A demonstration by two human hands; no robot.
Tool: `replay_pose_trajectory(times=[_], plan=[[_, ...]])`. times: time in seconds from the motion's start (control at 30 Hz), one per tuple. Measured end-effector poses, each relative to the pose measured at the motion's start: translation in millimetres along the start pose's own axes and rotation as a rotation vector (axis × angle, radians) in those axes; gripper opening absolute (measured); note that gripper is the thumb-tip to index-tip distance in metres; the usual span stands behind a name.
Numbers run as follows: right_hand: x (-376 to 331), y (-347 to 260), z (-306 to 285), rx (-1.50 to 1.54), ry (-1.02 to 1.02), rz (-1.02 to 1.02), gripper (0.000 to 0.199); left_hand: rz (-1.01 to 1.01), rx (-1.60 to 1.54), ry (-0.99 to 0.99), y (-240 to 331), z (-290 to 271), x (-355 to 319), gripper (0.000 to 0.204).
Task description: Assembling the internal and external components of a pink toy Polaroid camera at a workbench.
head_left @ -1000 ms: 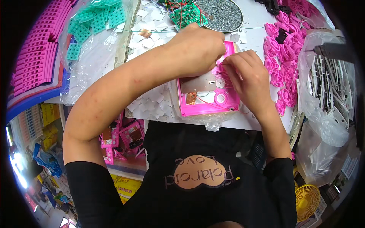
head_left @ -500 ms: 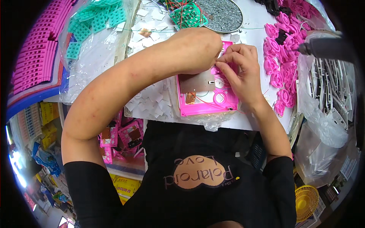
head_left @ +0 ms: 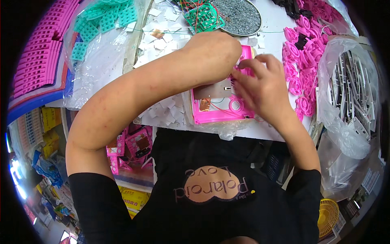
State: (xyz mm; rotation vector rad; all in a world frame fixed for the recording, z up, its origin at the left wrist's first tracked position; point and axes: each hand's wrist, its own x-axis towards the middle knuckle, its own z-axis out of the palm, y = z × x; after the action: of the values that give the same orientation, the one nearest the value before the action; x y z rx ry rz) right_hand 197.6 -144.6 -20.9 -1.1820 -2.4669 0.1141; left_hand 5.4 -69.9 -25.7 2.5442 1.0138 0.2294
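A pink plastic casing [head_left: 213, 118] lies on the white table before me. A grey metal plate [head_left: 211, 92] rests over it, with a coppery piece [head_left: 204, 105] and thin red wires below. My left hand [head_left: 217, 51] bends over the casing's far part; its fingers are hidden behind the hand and wrist. My right hand [head_left: 266, 83] is at the casing's right side, fingers curled inward and thumb blurred. Its fingertips come together beside the left hand, closed on something too small or hidden to make out.
Green circuit boards [head_left: 203, 18] and a round tray of small metal parts [head_left: 260, 24] stand at the back. Pink plastic parts [head_left: 291, 53] are heaped at right, near a bag of white strips [head_left: 351, 93]. Turquoise keypads [head_left: 107, 20] lie at left; white paper squares [head_left: 164, 116] are scattered about.
My right hand has turned and shifted slightly right and down, its thumb now smeared by motion. My left hand stays bent over the casing, nearly in the same place.
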Motion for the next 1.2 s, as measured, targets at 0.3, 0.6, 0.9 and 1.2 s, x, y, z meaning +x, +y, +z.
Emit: replay_pose_trajectory(times=[0.3, 0.6, 0.9, 1.2], plan=[[0, -8, -4, -0.105, -0.082, -0.033, 0.026, 0.050, 0.143, -0.281, 26, -23, 31, 0.015], [-5, 4, 3, 0.145, 0.019, 0.011, 0.029, 0.163, 0.015, -0.273, -10, -30, 21, 0.009], [-1, -22, 5, -0.180, -0.104, 0.026, 0.043, 0.289, 0.220, -0.216, 6, -27, 23, 0.011], [2, -21, 5, -0.096, -0.138, 0.079, 0.047, 0.357, 0.214, -0.232, -2, -29, 24, 0.011]])
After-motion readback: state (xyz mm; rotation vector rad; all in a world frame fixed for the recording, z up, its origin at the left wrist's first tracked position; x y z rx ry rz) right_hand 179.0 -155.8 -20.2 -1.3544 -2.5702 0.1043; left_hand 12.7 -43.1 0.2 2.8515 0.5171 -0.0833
